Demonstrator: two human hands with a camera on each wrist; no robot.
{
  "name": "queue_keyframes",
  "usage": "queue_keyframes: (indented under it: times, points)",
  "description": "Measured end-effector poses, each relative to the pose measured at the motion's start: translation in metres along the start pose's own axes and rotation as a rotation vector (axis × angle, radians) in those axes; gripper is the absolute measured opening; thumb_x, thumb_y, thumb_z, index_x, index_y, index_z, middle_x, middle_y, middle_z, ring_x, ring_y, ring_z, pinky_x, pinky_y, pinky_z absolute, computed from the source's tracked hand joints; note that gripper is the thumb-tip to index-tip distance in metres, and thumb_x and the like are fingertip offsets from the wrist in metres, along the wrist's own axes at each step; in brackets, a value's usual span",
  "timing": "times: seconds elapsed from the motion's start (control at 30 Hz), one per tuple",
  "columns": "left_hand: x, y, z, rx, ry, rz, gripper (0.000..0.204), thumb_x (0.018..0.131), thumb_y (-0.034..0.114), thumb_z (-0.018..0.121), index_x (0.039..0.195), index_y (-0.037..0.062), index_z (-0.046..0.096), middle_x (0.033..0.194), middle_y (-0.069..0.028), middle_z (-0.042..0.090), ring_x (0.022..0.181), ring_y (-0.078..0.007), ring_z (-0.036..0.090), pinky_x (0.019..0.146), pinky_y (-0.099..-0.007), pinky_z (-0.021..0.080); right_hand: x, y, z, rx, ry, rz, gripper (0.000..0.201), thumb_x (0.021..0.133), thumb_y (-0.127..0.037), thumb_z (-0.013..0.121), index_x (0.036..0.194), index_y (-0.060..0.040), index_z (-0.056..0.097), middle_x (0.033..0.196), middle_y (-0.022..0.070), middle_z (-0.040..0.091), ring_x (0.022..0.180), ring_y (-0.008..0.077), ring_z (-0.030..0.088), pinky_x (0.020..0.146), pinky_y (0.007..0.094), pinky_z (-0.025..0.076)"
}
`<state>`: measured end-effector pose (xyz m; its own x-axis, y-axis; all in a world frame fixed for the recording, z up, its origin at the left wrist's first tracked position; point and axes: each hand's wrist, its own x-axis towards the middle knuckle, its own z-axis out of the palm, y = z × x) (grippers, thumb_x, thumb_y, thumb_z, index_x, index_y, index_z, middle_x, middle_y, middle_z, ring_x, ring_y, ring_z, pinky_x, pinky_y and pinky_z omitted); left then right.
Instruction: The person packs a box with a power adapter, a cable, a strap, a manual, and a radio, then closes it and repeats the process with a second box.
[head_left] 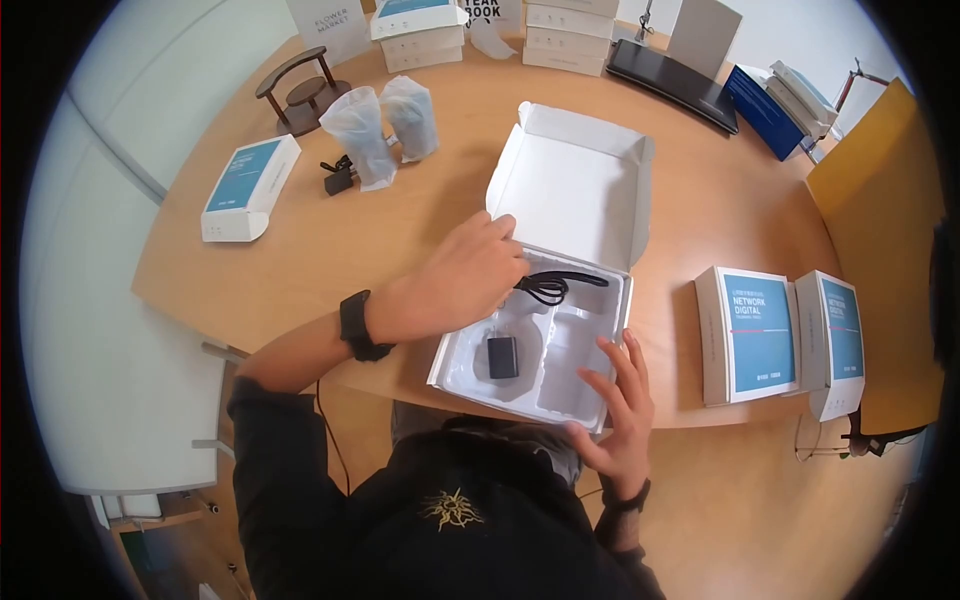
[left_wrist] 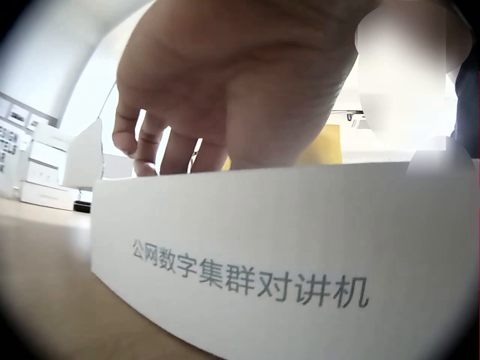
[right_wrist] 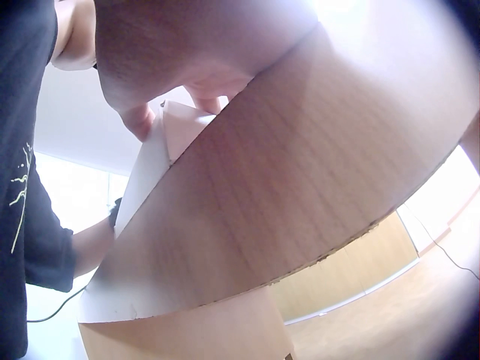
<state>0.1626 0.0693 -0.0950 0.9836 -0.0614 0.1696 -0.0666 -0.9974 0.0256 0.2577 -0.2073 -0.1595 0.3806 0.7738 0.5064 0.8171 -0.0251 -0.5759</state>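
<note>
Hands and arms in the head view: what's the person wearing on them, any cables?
Both hands bare: left hand, right hand. Each wrist carries a black strap-mounted unit, the left wristband and the right wristband. A thin black cable trails from the left wrist. A dark sleeve is pushed up the left arm. No gloves.

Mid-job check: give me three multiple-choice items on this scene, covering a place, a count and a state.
1. Where is the black adapter?
A. in the open box's tray
B. on the lid
C. on the floor

2. How many blue-fronted boxes stand right of the open box?
A. one
B. two
C. four

3. The open box's lid is:
A. taped
B. closed
C. raised

Answers:
1. A, it sits in a tray recess.
2. B, one beside another.
3. C, the lid stands up behind the tray.
</note>
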Motion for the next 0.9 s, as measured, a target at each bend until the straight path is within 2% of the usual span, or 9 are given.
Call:
queue_keyframes:
  times: [0.23, 0.33, 0.4, 0.5, 0.6, 0.73, 0.8, 0.83, 0.9]
  points:
    - [0.001, 0.007, 0.006, 0.130, -0.032, 0.077, 0.011, 0.079, 0.013, 0.071, 0.087, 0.0060, 0.074, 0.090, -0.0058, 0.067, 0.104, -0.0252, 0.055, 0.092, -0.0367, 0.043, 0.000, 0.000, 0.001, 0.004, 0.003, 0.005, 0.046, 0.079, -0.037, 0.077, 0.112, -0.0047, 0.072, 0.144, 0.0202, 0.058, 0.142, 0.0502, 0.045, 0.107, 0.0539, 0.047]
    - [0.002, 0.012, 0.004, 0.232, -0.161, 0.064, 0.007, 0.078, 0.011, 0.071, 0.082, 0.0064, 0.072, 0.091, -0.0068, 0.067, 0.104, -0.0254, 0.056, 0.091, -0.0366, 0.044, 0.000, 0.000, 0.001, 0.004, 0.004, 0.006, 0.046, 0.079, -0.037, 0.077, 0.112, -0.0048, 0.072, 0.144, 0.0203, 0.058, 0.142, 0.0504, 0.045, 0.106, 0.0538, 0.047]
    - [-0.002, 0.009, 0.010, 0.258, -0.003, 0.140, 0.013, 0.081, 0.016, 0.073, 0.090, 0.0067, 0.073, 0.095, -0.0063, 0.068, 0.105, -0.0248, 0.057, 0.092, -0.0369, 0.044, 0.000, 0.000, 0.001, 0.000, 0.008, 0.000, 0.046, 0.079, -0.036, 0.077, 0.112, -0.0049, 0.072, 0.143, 0.0203, 0.059, 0.142, 0.0504, 0.045, 0.106, 0.0538, 0.048]
    - [0.002, 0.011, 0.005, 0.069, -0.006, 0.025, 0.020, 0.087, 0.021, 0.074, 0.101, 0.0077, 0.072, 0.099, -0.0052, 0.068, 0.106, -0.0232, 0.058, 0.092, -0.0367, 0.045, 0.001, -0.001, 0.001, 0.000, 0.003, 0.001, 0.046, 0.078, -0.036, 0.077, 0.113, -0.0049, 0.072, 0.143, 0.0202, 0.059, 0.142, 0.0502, 0.045, 0.105, 0.0537, 0.048]
    - [0.000, 0.007, -0.005, 0.048, 0.020, 0.013, 0.024, 0.091, 0.024, 0.073, 0.109, 0.0093, 0.071, 0.103, -0.0035, 0.068, 0.106, -0.0219, 0.059, 0.090, -0.0361, 0.047, 0.000, 0.000, 0.002, 0.019, 0.006, 0.008, 0.047, 0.078, -0.036, 0.077, 0.113, -0.0049, 0.072, 0.143, 0.0205, 0.059, 0.142, 0.0511, 0.045, 0.105, 0.0543, 0.047]
    - [-0.013, -0.004, -0.022, 0.009, 0.094, -0.014, 0.016, 0.092, 0.020, 0.071, 0.103, 0.0088, 0.072, 0.102, -0.0054, 0.069, 0.102, -0.0244, 0.062, 0.085, -0.0376, 0.050, 0.001, 0.000, 0.001, 0.038, -0.009, -0.005, 0.047, 0.079, -0.037, 0.077, 0.113, -0.0046, 0.072, 0.143, 0.0210, 0.058, 0.142, 0.0522, 0.045, 0.107, 0.0550, 0.046]
    - [-0.023, -0.016, -0.033, -0.124, 0.252, -0.188, 0.015, 0.093, 0.020, 0.068, 0.096, 0.0060, 0.073, 0.097, -0.0104, 0.070, 0.096, -0.0306, 0.065, 0.082, -0.0414, 0.051, 0.000, -0.001, 0.001, 0.020, -0.001, 0.016, 0.048, 0.079, -0.038, 0.077, 0.113, -0.0046, 0.072, 0.144, 0.0213, 0.058, 0.142, 0.0526, 0.043, 0.108, 0.0560, 0.045]
    - [-0.029, -0.025, -0.038, -0.111, 0.249, -0.202, 0.015, 0.093, 0.020, 0.068, 0.096, 0.0060, 0.073, 0.097, -0.0104, 0.070, 0.096, -0.0306, 0.065, 0.082, -0.0414, 0.051, -0.001, -0.001, 0.002, 0.036, -0.004, 0.004, 0.048, 0.079, -0.038, 0.077, 0.113, -0.0046, 0.072, 0.144, 0.0213, 0.058, 0.142, 0.0526, 0.043, 0.108, 0.0560, 0.045]
    - [-0.045, -0.047, -0.048, -0.027, 0.171, -0.508, 0.021, 0.095, 0.021, 0.066, 0.091, 0.0017, 0.073, 0.091, -0.0151, 0.070, 0.090, -0.0359, 0.065, 0.079, -0.0443, 0.052, -0.002, 0.000, 0.002, 0.020, 0.000, 0.025, 0.049, 0.079, -0.039, 0.076, 0.114, -0.0048, 0.072, 0.144, 0.0213, 0.058, 0.143, 0.0521, 0.042, 0.110, 0.0568, 0.043]
